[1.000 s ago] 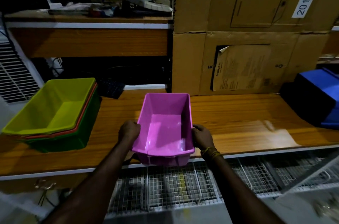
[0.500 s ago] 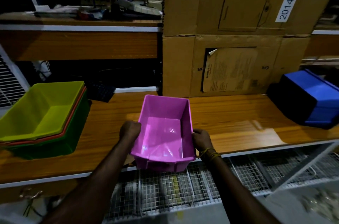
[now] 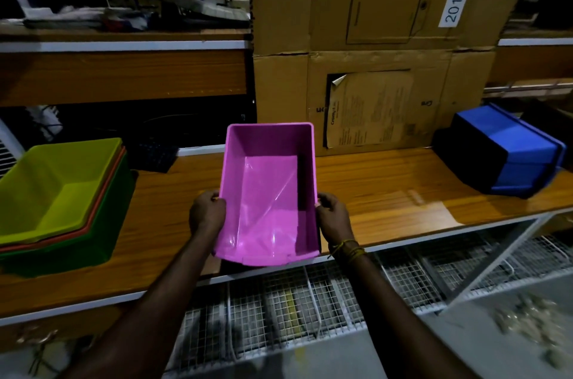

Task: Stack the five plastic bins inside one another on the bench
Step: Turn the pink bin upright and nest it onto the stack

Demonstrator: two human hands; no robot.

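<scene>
Both hands are on the pink bin: left hand grips its left rim, right hand grips the right rim, holding it open side up over the front edge of the table. Off to the left sits a nested stack, lime bin on top. A blue bin lies tipped over at far right.
</scene>
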